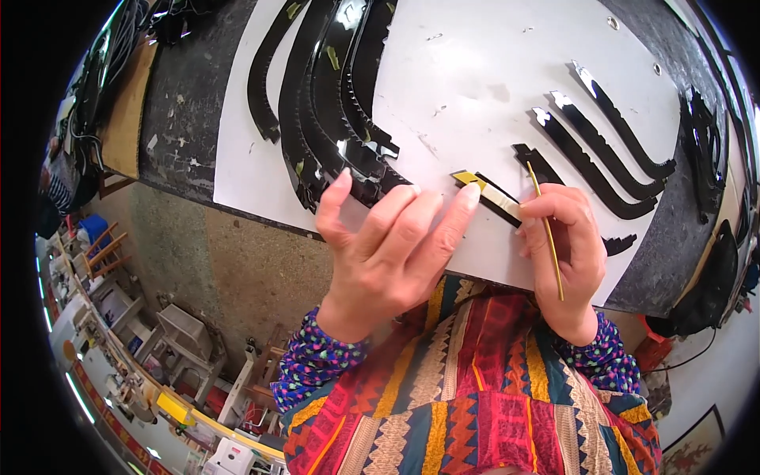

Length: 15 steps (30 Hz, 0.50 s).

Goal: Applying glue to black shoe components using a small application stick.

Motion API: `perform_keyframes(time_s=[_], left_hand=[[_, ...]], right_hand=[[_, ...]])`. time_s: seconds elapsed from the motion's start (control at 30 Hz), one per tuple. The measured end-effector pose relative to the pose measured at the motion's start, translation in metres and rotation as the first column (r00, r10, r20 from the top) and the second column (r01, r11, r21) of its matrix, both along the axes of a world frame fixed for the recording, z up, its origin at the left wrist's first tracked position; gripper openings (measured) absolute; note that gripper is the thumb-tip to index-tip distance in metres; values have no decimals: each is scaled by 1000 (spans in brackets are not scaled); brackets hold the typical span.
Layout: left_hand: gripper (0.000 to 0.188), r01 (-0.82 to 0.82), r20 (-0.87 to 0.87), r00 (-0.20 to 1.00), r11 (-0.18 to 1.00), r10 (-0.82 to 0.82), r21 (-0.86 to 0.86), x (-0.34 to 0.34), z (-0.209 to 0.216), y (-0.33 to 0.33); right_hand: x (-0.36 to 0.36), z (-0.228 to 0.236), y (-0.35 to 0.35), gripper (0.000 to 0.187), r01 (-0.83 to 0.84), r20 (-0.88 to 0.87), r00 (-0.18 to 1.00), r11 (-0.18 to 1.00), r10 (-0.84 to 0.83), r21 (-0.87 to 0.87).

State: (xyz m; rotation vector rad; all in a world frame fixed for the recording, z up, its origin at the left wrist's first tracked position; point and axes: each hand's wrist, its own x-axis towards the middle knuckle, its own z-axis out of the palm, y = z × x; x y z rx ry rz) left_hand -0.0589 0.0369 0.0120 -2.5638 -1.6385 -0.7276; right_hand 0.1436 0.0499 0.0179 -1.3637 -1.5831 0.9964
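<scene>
My right hand point(566, 257) pinches a thin brass-coloured stick point(548, 237), which points up between thumb and fingers. Its fingertips also meet the end of a short whitish strip point(502, 199). That strip lies along a narrow black piece point(489, 207) and has a yellow, pointed tip point(469, 177). My left hand point(388, 249) reaches over from the left, fingers spread and bent. Its thumb touches the yellow tip, while the other fingertips are by the lower ends of long curved black strips point(317, 103) with toothed edges. Whether those fingertips press on the strips, I cannot tell.
Several slim curved black pieces point(598, 162) lie at the right on a white sheet point(451, 87) over a dark worktable point(190, 103). More black strips point(701, 150) sit at the far right. Left and below are a wooden stool point(107, 249) and grey stands point(186, 332).
</scene>
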Motion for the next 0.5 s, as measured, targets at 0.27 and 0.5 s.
perform_keyframes(time_s=[0.27,0.5], left_hand=[[37,-85,-22,996,996,84,-13,5,-7,-3],[41,-49,-39,998,999,48,-15,2,-6,-1]], right_hand=[[-3,0,1,19,-10,101,995,997,3,75],[-4,0,0,17,2,85,996,996,-10,88]])
